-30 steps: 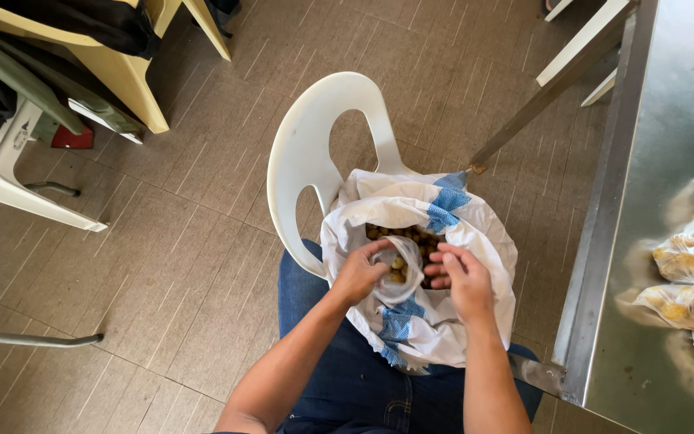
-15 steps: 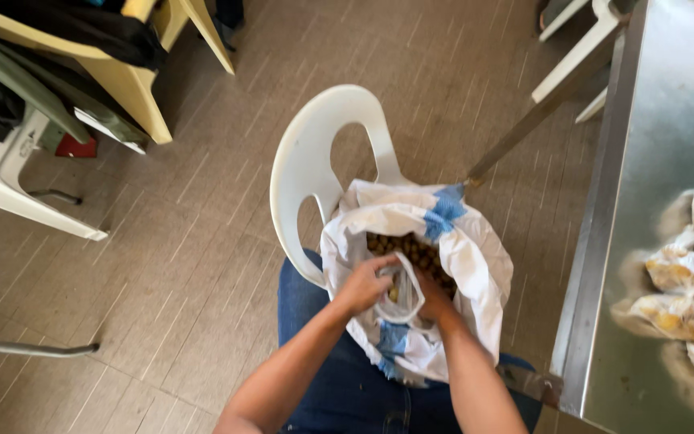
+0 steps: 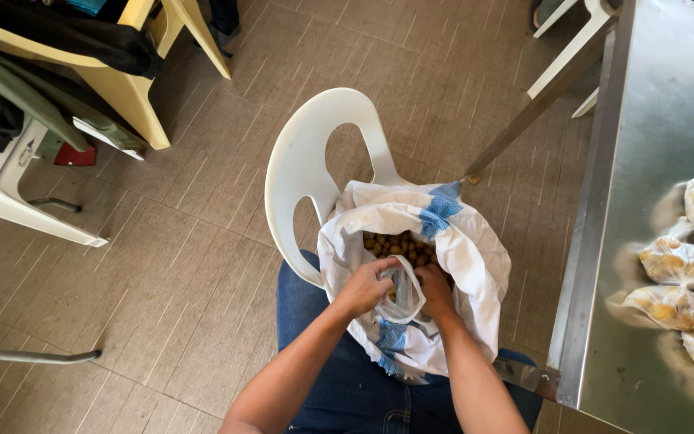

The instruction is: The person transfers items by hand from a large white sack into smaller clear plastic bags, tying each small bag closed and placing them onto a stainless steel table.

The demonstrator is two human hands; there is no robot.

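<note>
Small clear bag (image 3: 405, 291) at frame centre, inside mouth of big white sack (image 3: 475, 265), long axis roughly vertical in frame, opening toward the brown round pieces (image 3: 399, 245) above it. Left hand (image 3: 365, 285) clamped on bag's left rim; right hand (image 3: 434, 289) close beside it, down in the sack, grip hidden. Sack sits on white plastic chair (image 3: 303, 173). Filled bags (image 3: 676, 281) on steel counter (image 3: 644, 145), right edge
</note>
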